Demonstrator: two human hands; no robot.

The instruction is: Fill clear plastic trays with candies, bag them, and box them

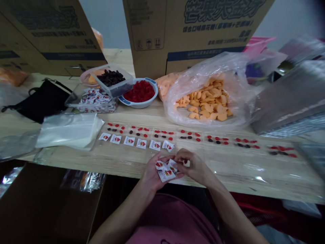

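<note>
Several small white sachets (166, 175) printed with red strawberries lie in my left hand (151, 173), its palm up and fingers curled around them. My right hand (194, 166) is closed in a pinch at the right side of this pile, its fingers on one sachet (172, 165). Just beyond my hands, more sachets lie in a row, the nearest being a sachet (168, 146) at the row's right end. Behind that row are small groups of red pieces (164, 132) and dark pieces (159, 137) on clear plastic bags.
A clear bag of orange pieces (208, 100) lies open at the back. To its left are a bowl of red pieces (138, 104), a tub of dark pieces (119, 88) and a tub of sachets (76, 105). Clear bags (68, 130) are stacked at left. Cardboard boxes (149, 61) stand behind.
</note>
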